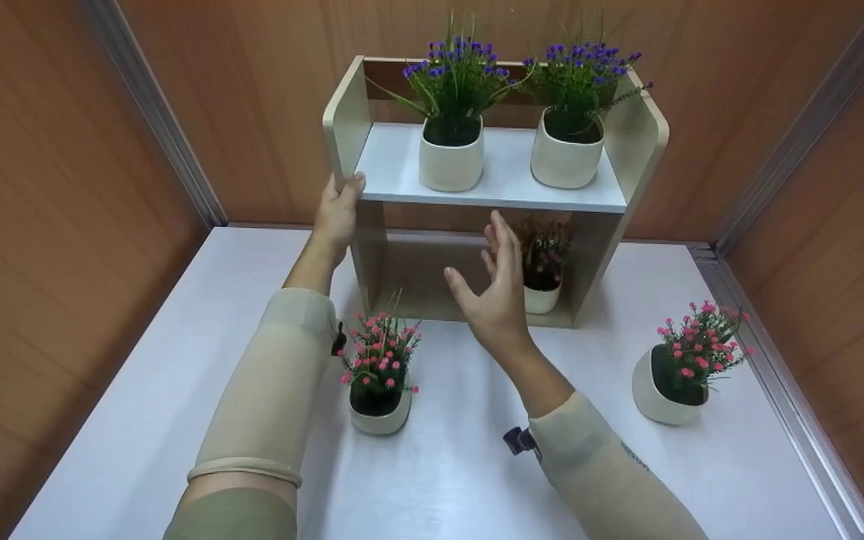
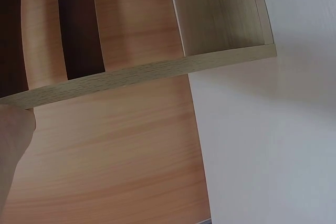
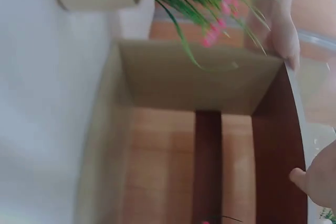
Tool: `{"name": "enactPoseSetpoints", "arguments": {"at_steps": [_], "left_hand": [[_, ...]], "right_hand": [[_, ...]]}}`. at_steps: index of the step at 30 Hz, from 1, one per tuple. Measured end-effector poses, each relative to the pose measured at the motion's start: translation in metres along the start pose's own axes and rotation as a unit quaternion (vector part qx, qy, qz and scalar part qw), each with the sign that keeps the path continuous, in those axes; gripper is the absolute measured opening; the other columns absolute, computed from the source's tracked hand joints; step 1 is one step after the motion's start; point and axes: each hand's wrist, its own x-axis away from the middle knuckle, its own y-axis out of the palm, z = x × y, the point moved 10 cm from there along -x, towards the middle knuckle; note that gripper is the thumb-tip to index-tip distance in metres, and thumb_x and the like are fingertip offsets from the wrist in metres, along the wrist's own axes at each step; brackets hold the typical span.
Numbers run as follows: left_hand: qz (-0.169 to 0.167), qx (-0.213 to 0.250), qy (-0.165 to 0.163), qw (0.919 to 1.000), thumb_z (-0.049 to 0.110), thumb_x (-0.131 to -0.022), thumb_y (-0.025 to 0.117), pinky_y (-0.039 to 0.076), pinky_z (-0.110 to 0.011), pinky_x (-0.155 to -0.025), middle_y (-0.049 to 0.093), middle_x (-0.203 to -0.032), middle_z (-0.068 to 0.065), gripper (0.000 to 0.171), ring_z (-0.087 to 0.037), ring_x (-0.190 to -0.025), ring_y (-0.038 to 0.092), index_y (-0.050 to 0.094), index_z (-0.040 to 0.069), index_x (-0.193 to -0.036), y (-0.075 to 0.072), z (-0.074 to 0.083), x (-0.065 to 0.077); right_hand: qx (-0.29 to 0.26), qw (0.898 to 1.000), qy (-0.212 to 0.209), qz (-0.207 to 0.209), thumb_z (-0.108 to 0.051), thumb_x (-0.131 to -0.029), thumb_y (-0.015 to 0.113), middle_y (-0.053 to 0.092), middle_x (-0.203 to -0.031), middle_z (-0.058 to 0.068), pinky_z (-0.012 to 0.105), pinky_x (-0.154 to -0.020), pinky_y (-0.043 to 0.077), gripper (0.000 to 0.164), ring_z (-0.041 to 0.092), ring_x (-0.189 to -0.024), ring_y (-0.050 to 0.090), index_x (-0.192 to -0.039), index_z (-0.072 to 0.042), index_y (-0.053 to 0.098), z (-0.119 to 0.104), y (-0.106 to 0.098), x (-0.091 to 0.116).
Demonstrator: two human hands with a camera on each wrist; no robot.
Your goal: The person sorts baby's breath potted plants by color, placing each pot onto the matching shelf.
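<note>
A small two-tier shelf [image 1: 394, 161] stands against the back wall. My left hand [image 1: 336, 217] grips its left side panel at the height of the upper board, thumb in front; the left wrist view shows the panel's edge [image 2: 142, 74] beside that hand. With fingers extended and thumb spread, my right hand [image 1: 503, 300] is in front of the lower compartment, holding nothing. Just right of it, a potted plant with dim reddish flowers [image 1: 542, 298] sits inside that compartment, partly hidden. Two purple-flowered plants in white pots [image 1: 451, 163] [image 1: 567, 159] stand on the upper board.
On the white table [image 1: 462, 465], a pink-flowered potted plant [image 1: 379, 411] stands in front of the shelf, between my forearms. Another pink-flowered plant [image 1: 668, 394] is at the right, near the metal edge rail [image 1: 784, 397]. Wooden panels [image 1: 34, 187] enclose the sides and back.
</note>
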Motion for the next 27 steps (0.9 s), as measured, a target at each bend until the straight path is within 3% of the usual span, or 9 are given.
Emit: {"name": "enactPoseSetpoints", "arguments": {"at_steps": [7,15,22,27], "left_hand": [[-0.010,0.001,-0.010,0.9999,0.045,-0.115,0.046,0.001,-0.050,-0.142,0.013,-0.185,-0.002,0.070,-0.026,-0.174,0.003,0.015,0.027,-0.175,0.002,-0.001,0.001],[-0.006,-0.009,0.005,0.9999,0.042,-0.115,0.045,0.002,-0.051,-0.142,0.017,-0.184,-0.004,0.067,-0.027,-0.174,0.006,0.019,0.025,-0.175,0.002,0.002,0.000],[-0.003,-0.010,0.000,0.9999,0.043,-0.115,0.046,0.001,-0.051,-0.142,0.017,-0.184,-0.004,0.068,-0.027,-0.174,0.005,0.019,0.025,-0.175,0.001,0.001,0.001],[-0.002,-0.008,-0.004,1.0000,0.044,-0.115,0.046,0.001,-0.051,-0.142,0.017,-0.184,-0.004,0.067,-0.027,-0.174,0.005,0.020,0.025,-0.174,0.001,0.001,0.002]], "right_hand": [[-0.033,0.993,0.104,-0.047,-0.004,-0.100,0.076,0.018,-0.180,0.013,0.059,-0.131,0.037,0.098,0.038,-0.166,0.028,-0.174,-0.018,0.015,0.039,0.017,0.065],[-0.034,0.965,0.224,-0.131,-0.017,-0.100,0.080,0.013,-0.181,0.015,0.061,-0.132,0.033,0.098,0.042,-0.168,0.022,-0.174,-0.016,0.015,0.076,0.038,0.118],[-0.008,0.932,0.264,-0.248,-0.024,-0.098,0.083,0.016,-0.181,0.017,0.061,-0.132,0.033,0.103,0.049,-0.165,0.026,-0.174,-0.011,0.016,0.086,0.062,0.152],[0.020,0.916,0.271,-0.295,-0.029,-0.094,0.088,0.013,-0.183,0.017,0.063,-0.133,0.029,0.114,0.050,-0.165,0.024,-0.175,-0.011,0.010,0.085,0.078,0.168]]}}
